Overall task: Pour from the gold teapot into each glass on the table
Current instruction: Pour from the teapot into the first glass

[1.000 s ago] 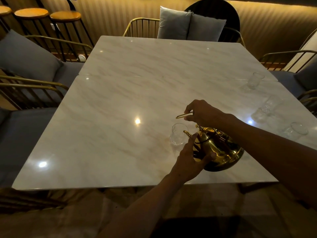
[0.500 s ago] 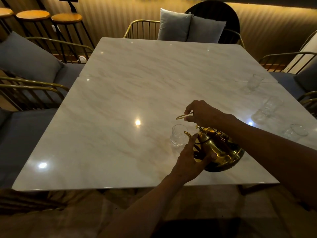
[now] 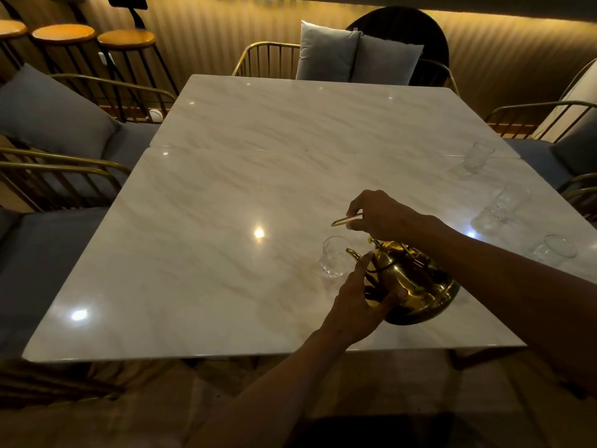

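The gold teapot [image 3: 416, 286] is tilted to the left above the marble table [image 3: 226, 221], its spout over the rim of a clear glass [image 3: 332, 261]. My right hand [image 3: 381, 215] grips the teapot's thin gold handle from above. My left hand [image 3: 358, 302] presses against the pot's near side, thumb under the belly. Three more clear glasses stand along the right edge: a far glass [image 3: 475, 158], a middle glass [image 3: 504, 206] and a near glass [image 3: 554, 250]. Whether liquid is running I cannot tell.
Gold-framed chairs with grey cushions [image 3: 48, 114] ring the table on the left, far and right sides. Round wooden bar stools [image 3: 126, 38] stand at the back left. The table's near edge [image 3: 258, 354] lies just below my left wrist.
The hands, teapot and glass keep the same pose over the second. Only the view has shifted slightly downward.
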